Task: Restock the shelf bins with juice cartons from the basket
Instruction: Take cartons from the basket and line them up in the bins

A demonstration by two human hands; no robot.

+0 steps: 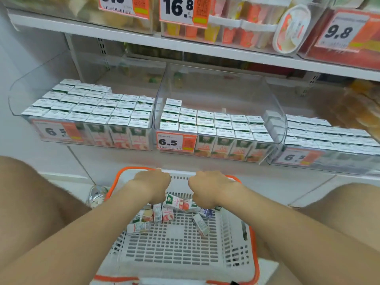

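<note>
While fingers stay hidden under knuckles, loose juice cartons (162,214) lie at far end of white basket (174,251). Left hand (152,184) and right hand (207,187) curl down over them, grasp unclear. Clear shelf bins (216,95) above, rightmost cut off.

Three clear bins (218,93), one basket (174,254), about eight loose cartons (200,225) for you.
Beyond your left hand (152,184) and right hand (207,186) you have the three bins side by side, each with one 6.5 price tag (174,141). The bin straight past your knuckles shows six carton tops (206,130) across its front, three full rows, plus one behind. Under your hands, the single basket holds roughly eight cartons, some partly covered.
</note>
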